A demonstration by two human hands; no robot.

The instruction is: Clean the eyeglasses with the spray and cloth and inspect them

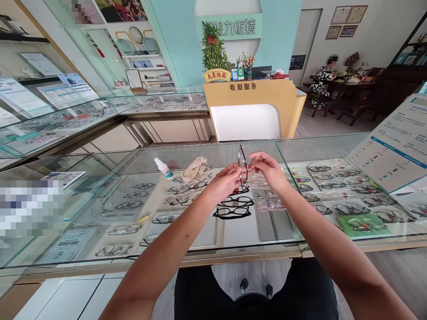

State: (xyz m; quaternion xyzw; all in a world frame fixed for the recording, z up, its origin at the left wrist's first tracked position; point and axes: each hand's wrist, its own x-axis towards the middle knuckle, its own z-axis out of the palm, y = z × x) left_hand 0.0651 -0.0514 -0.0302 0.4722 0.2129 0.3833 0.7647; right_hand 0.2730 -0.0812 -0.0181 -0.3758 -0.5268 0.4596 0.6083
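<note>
A pair of dark-rimmed eyeglasses is held up on edge above the glass counter. My left hand is closed on the lower part of their frame. My right hand comes from the other side, thumb and fingertips pinched at what looks like a temple arm. Below my hands, black eyeglasses sit in a row with others like them. To the left of my left hand lie a crumpled beige cloth and a white spray bottle with a blue label.
The glass display counter holds several rows of eyeglasses. A slanted printed board stands at its right end. Beyond is a wooden cashier desk with a plant on it. A person sits at a table at the back right.
</note>
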